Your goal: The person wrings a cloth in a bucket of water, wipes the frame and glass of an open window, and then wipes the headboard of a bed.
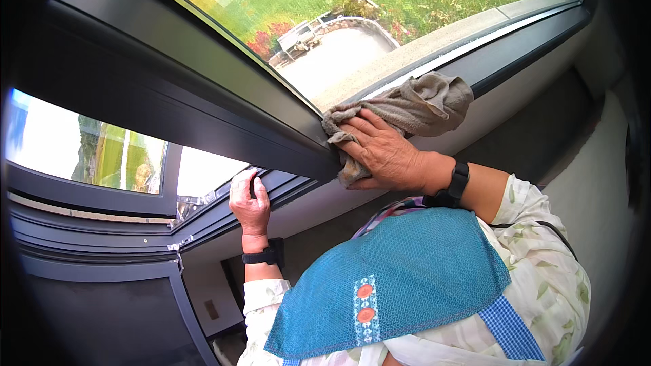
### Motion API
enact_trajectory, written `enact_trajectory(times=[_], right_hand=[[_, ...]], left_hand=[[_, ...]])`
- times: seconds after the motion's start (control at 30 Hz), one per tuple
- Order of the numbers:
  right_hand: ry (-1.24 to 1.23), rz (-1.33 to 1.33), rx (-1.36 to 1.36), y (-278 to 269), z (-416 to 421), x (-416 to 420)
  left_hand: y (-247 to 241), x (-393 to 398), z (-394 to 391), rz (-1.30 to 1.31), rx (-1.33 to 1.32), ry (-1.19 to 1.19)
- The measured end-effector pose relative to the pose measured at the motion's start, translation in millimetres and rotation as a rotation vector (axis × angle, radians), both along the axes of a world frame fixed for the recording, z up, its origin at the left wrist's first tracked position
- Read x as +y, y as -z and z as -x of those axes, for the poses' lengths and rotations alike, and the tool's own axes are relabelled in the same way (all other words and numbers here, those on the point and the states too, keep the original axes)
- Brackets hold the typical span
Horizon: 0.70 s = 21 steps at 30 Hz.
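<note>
My right hand presses a crumpled grey-brown cloth against the lower corner of a dark metal window frame. Part of the cloth bunches out over the sill beyond my fingers, and a stained end hangs below my palm. At the left, my left hand is raised beside the dark window track, with its fingers curled and thumb near the fingertips. No object shows in it; whether it touches the track's edge cannot be told. A black band is on each wrist.
An opened window sash stands at the left, above a dark panel. The large glass pane looks onto a green field, a paved terrace and a bench. Below the sill runs a pale wall.
</note>
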State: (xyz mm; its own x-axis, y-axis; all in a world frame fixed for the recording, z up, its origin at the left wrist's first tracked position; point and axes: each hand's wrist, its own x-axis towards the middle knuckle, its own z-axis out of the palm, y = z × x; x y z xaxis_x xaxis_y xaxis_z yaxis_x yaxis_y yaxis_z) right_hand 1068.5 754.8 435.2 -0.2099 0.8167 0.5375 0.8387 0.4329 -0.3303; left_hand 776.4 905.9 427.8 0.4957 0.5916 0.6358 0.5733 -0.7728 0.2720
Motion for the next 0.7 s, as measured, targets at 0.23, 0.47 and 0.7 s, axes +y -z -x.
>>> enact_trajectory(times=[0.23,0.47,0.7], right_hand=[[0.144,0.012,0.107,-7.5,14.6,3.1],[0.139,-0.055,0.175,-2.8,15.7,7.1],[-0.008,0.023,0.206,6.2,16.9,-37.1]], left_hand=[[1.5,1.3,9.0,-0.065,0.032,0.009],[1.9,-0.8,2.7,-0.014,0.043,-0.004],[0.4,-1.9,10.7,-0.061,0.075,-0.012]])
